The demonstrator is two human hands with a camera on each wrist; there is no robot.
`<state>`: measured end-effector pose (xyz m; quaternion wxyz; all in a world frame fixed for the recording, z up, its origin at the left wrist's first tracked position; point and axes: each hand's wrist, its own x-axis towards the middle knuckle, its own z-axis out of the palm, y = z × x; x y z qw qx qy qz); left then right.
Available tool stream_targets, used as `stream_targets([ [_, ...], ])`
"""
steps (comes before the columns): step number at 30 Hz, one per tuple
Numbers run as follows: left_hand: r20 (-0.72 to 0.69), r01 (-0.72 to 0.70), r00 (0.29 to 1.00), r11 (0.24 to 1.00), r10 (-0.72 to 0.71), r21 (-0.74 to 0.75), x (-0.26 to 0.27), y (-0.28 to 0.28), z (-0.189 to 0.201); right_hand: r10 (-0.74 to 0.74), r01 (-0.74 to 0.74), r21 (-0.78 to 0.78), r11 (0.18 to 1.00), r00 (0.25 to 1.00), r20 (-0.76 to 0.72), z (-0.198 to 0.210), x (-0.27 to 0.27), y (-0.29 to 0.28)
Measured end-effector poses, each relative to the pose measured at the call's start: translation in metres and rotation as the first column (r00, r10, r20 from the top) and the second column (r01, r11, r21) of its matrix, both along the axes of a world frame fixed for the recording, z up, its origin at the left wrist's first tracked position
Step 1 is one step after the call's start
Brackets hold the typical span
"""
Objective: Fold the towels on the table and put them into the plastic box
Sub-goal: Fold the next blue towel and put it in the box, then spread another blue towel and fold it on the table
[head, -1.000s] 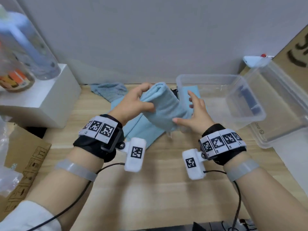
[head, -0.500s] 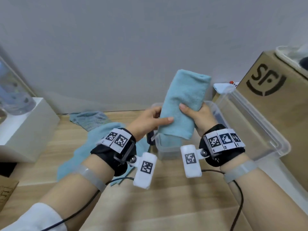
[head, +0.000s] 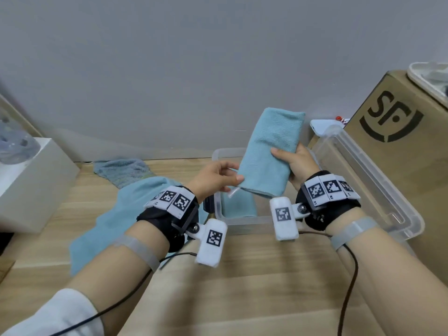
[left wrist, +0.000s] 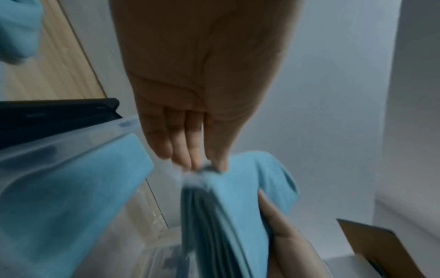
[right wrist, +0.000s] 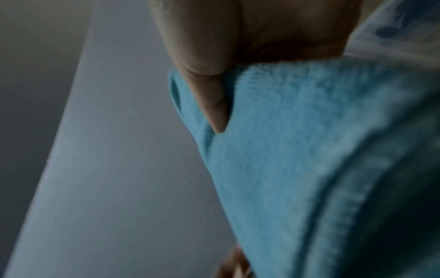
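Note:
A folded light-blue towel [head: 269, 151] is held upright in the air above the clear plastic box [head: 244, 221]. My right hand [head: 294, 163] grips its right edge, thumb across the front [right wrist: 214, 105]. My left hand [head: 215, 178] pinches the towel's lower left corner [left wrist: 207, 169] between thumb and fingers. Inside the box lies another folded blue towel [head: 238, 206]. An unfolded light-blue towel [head: 121, 219] is spread on the wooden table [head: 242, 275] to the left, with a crumpled grey-blue towel [head: 123, 169] behind it.
The box's clear lid [head: 363, 185] leans at the right against a cardboard carton [head: 402, 151]. A white block [head: 31, 185] stands at the left with a bottle on it. A dark object [left wrist: 54, 120] sits beside the box. A grey wall is close behind.
Both hands lifted the folded towel off the table and brought it upright over the box. Since half a second ago the left hand slid down to the towel's lower corner.

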<state>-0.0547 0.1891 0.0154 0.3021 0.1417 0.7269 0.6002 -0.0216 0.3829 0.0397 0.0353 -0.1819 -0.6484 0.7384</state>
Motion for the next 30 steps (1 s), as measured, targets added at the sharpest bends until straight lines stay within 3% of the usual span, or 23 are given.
stream_targets([
  [4, 0.04, -0.295, 0.953, 0.951, 0.3, -0.097, -0.023, -0.004, -0.023, 0.046, -0.135, 0.265, 0.955, 0.947, 0.317, -0.021, -0.02, 0.038],
  [8, 0.09, -0.337, 0.927, 0.914, 0.364, -0.225, -0.036, -0.005, -0.049, 0.065, -0.443, 0.454, 0.773, 0.767, 0.638, -0.054, -0.041, 0.063],
  [11, 0.178, -0.313, 0.918, 0.922, 0.356, -0.23, -0.04, -0.005, -0.061, 0.065, -0.576, 0.433, 0.694, 0.649, 0.758, -0.083, -0.053, 0.065],
  [15, 0.221, -0.289, 0.92, 0.941, 0.323, -0.176, -0.042, -0.01, -0.065, 0.144, -0.669, 0.314, 0.674, 0.536, 0.832, -0.127, -0.073, 0.07],
  [18, 0.253, -0.274, 0.918, 0.95, 0.305, -0.151, -0.044, -0.013, -0.068, 0.173, -0.721, 0.262, 0.642, 0.469, 0.866, -0.128, -0.077, 0.061],
  [21, 0.27, -0.261, 0.918, 0.956, 0.289, -0.137, -0.046, -0.014, -0.07, 0.213, -0.817, 0.218, 0.534, 0.379, 0.901, -0.144, -0.084, 0.063],
  [23, 0.278, -0.253, 0.919, 0.959, 0.28, -0.129, -0.047, -0.015, -0.07, 0.243, -0.837, 0.195, 0.512, 0.359, 0.901, -0.17, -0.09, 0.074],
  [25, 0.286, -0.247, 0.919, 0.962, 0.271, -0.121, -0.048, -0.015, -0.07, 0.234, -0.813, 0.208, 0.543, 0.385, 0.893, -0.175, -0.086, 0.075],
  [28, 0.301, -0.243, 0.917, 0.965, 0.263, -0.101, -0.049, -0.015, -0.071, 0.163, -0.779, 0.274, 0.564, 0.43, 0.888, -0.149, -0.08, 0.06],
  [30, 0.301, -0.247, 0.917, 0.965, 0.263, -0.089, -0.047, -0.015, -0.07, 0.065, -0.678, 0.351, 0.646, 0.507, 0.859, -0.128, -0.08, 0.047],
])
